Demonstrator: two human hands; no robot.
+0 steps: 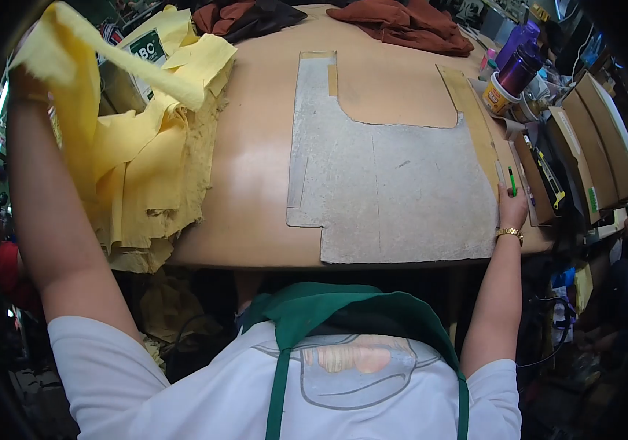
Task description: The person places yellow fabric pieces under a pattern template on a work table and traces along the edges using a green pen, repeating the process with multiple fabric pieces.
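At the far upper left, my left hand (29,84) is raised against a yellow sheet of material (83,55); the sheet and the dark frame edge hide its fingers. Below it lies a ragged stack of yellow sheets (156,169). My right hand (513,205) is closed around a green pen (512,180) and rests by the right edge of a large grey pattern piece (394,183). The grey piece lies flat on the tan table (248,198), with a wide cutout along its top.
Dark and rust-coloured cloths (409,26) lie at the table's far side. At the right stand a purple bottle (523,66), a white-and-yellow tub (499,95), a yellow cutter (552,183) and cardboard pieces (592,147). A green-labelled can (145,48) is behind the yellow stack.
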